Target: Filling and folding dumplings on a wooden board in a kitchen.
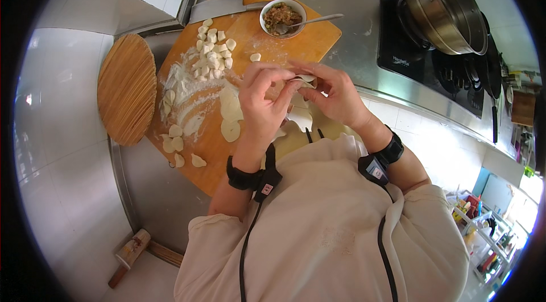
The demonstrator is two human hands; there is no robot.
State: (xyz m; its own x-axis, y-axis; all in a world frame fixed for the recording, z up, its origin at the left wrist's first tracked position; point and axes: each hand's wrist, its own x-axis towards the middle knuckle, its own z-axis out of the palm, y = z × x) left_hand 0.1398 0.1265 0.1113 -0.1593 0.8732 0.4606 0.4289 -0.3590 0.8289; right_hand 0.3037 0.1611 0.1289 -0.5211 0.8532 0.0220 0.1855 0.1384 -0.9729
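Observation:
Between my two hands is a folded dough wrapper, pinched at its edges by the fingers of both. My left hand holds its left side with thumb and index finger. On its other side, the fingertips of my right hand grip the edge. Whether filling lies inside is hidden. Flat rolled wrappers lie on the wooden board beside my left hand. A pile of cut dough pieces sits farther back in flour. A white bowl of minced filling has a metal spoon in it.
A cleaver lies along the board's far edge. Several shaped dumplings rest at the board's left. A round wooden lid or tray leans on the tiled wall. To the right, a steel pot stands on a black gas stove.

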